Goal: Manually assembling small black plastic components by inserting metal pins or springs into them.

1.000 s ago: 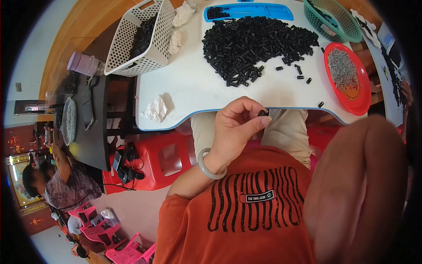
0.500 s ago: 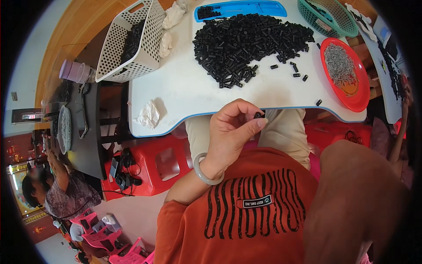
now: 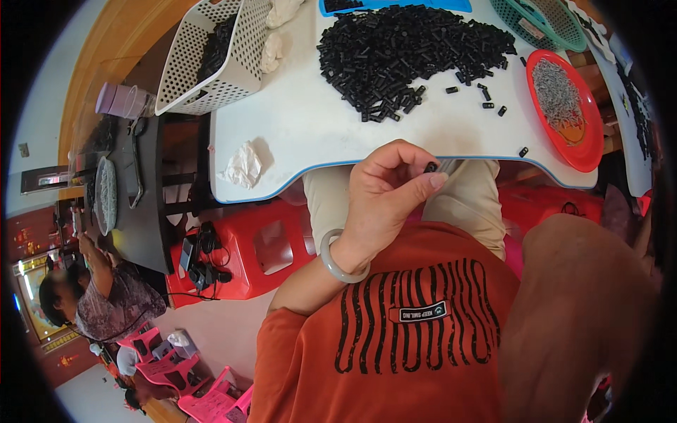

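Thumb and forefinger of my left hand (image 3: 390,185) pinch a small black plastic piece (image 3: 431,168) at the table's near edge, above my lap. The piece's end has a round hole. My right arm fills the lower right, bent up close to the camera, and its hand is out of sight. Beyond my left hand a heap of black plastic pieces (image 3: 402,60) spreads over the white table (image 3: 303,134). Several loose ones lie at the heap's right side. On the right stands a red plate (image 3: 589,141) with many small grey metal parts (image 3: 558,92), perhaps pins or screws.
A white perforated basket (image 3: 240,81) with black pieces stands at the left, near a crumpled tissue (image 3: 243,167). At the back are a blue tray (image 3: 395,5) and a green basket (image 3: 543,28). A red stool (image 3: 243,261) holds cables. Another person (image 3: 113,303) sits at far left.
The view has shifted, so the table and heap sit slightly higher in the picture. My left hand keeps its pinch on the black piece.
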Motion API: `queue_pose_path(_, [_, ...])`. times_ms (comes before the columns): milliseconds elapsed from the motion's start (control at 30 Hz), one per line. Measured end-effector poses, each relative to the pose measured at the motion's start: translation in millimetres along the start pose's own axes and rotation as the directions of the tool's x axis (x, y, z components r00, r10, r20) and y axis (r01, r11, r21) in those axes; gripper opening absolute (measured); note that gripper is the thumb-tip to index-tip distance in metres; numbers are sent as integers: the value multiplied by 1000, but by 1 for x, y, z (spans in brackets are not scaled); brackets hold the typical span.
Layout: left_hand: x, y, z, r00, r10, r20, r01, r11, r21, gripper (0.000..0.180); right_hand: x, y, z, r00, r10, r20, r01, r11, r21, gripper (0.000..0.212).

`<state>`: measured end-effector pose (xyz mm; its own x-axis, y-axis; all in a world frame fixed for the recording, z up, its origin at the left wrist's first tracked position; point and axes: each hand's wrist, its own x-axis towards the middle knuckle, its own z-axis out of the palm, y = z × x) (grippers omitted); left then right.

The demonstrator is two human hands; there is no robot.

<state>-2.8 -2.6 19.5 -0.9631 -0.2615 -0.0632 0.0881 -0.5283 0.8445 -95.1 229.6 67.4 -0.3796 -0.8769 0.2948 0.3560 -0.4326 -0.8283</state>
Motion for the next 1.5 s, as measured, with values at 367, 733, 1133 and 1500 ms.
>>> queue_pose_path(367, [-4,3,0,999,34,13,-34,999,-6,10,87,41,14,980,-25,-196,9,997,-82,27])
queue_pose_path(733, [-13,12,12,998,44,53,-42,998,-35,13,78,65,-1,943,-65,-326,100,991,92,26])
queue_pose_path(1133, [-31,23,17,982,58,181,-30,987,-157,22,74,51,28,943,-239,-231,218,969,-113,28])
queue_pose_path(1500, [-36,23,11,965,169,202,-192,977,97,21,73,51,36,939,-330,-99,285,904,-318,21])
